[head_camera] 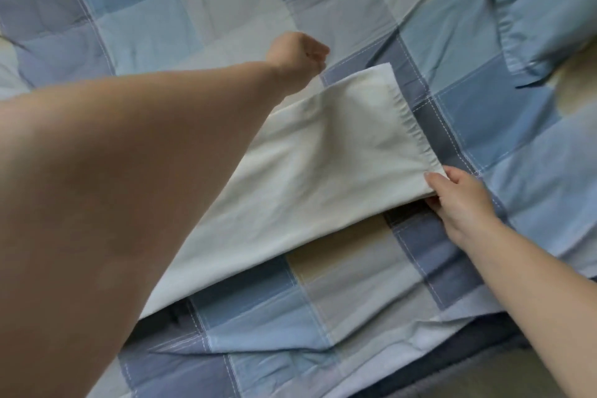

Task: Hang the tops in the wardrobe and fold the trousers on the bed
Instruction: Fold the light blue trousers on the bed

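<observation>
A checked quilt (355, 310) in blue, grey and beige squares is covering the bed and filling nearly the whole view, with a matching pillow (549, 10) lying at the upper right. Across the quilt a pair of cream trousers (307, 178) is stretching from the lower left toward the centre, the hemmed leg end pointing up and right and hanging slightly lifted, so a shadow is showing beneath its near edge. The fabric is looking smooth, thin and only faintly creased, the legs seemingly laid one over the other.

The person's left hand (298, 58) is reaching to the far corner of the hem with fingers curled tight, apparently pinching it, though the contact is partly hidden. The right hand (458, 200) is clamping the near corner between thumb and fingers.

Judging by this, the folding is only starting: the trousers are being spread, no fold is visible yet, and no tops or wardrobe are showing.
</observation>
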Demonstrator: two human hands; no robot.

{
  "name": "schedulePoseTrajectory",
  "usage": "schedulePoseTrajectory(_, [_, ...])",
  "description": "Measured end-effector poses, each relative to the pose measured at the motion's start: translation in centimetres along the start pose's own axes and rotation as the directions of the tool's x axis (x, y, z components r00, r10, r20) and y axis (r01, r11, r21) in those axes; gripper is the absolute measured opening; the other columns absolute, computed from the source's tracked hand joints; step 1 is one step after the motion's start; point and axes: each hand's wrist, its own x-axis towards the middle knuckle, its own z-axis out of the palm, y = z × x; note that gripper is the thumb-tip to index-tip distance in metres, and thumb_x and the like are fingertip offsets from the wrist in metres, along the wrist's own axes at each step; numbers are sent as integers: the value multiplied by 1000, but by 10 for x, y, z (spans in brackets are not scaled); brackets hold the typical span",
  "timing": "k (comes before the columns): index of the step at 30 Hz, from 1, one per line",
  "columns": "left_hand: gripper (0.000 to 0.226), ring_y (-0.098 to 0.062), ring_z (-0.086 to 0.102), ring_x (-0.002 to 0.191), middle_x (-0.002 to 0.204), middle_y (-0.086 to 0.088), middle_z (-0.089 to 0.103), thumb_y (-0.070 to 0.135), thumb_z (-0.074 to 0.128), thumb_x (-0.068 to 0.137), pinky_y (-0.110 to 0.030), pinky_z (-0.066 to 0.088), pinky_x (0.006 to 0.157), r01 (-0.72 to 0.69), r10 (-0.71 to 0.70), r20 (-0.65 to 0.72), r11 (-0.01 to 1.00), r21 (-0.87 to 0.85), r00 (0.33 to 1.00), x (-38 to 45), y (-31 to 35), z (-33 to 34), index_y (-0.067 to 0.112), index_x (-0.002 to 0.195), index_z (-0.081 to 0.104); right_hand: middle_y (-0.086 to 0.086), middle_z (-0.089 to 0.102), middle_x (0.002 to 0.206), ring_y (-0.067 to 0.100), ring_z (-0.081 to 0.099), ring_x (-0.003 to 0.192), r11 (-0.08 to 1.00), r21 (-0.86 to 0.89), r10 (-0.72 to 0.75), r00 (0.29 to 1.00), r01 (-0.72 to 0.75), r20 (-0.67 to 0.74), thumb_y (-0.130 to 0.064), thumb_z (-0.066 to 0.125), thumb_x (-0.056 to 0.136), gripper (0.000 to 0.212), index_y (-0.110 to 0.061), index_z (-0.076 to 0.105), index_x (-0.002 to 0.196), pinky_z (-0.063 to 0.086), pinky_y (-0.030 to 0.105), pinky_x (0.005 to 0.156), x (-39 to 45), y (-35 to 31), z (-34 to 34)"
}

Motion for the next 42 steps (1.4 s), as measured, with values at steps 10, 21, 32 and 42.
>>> schedulePoseTrajectory(10, [21,-20,65,96,104,-5,71,15,60,87,-25,45,80,136,-120,-72,948,286,990,-104,-116,-50,16,104,71,11,45,140,25,40,131,549,-632,-489,823,547,288,-12,68,83,48,-11,56,130,23,24,108,-62,-18,30])
schedulePoseTrajectory(21, [28,-34,55,113,123,-13,60,22,61,90,-35,43,86,282,-211,-196,831,480,958,-173,-262,-143,19,116,66,-2,32,152,14,36,136,379,-471,-351,595,796,723,-13,43,96,42,-15,47,138,31,27,108,-124,-14,242])
schedulePoseTrajectory(32, [20,-34,55,107,113,-13,63,15,51,92,-32,38,78,287,-149,-349,876,387,925,-171,-304,-195,14,103,67,15,58,124,29,52,115,270,-671,-417,712,690,565,-16,48,94,29,-17,65,118,41,30,92,-108,-30,344])
schedulePoseTrajectory(42, [64,-29,16,147,158,-10,22,47,44,94,-49,9,118,-146,177,25,717,682,984,-240,-356,-142,15,149,31,3,4,161,17,0,147,-172,-515,-289,457,840,841,-46,42,94,63,-25,22,150,-3,49,115,-196,67,367])
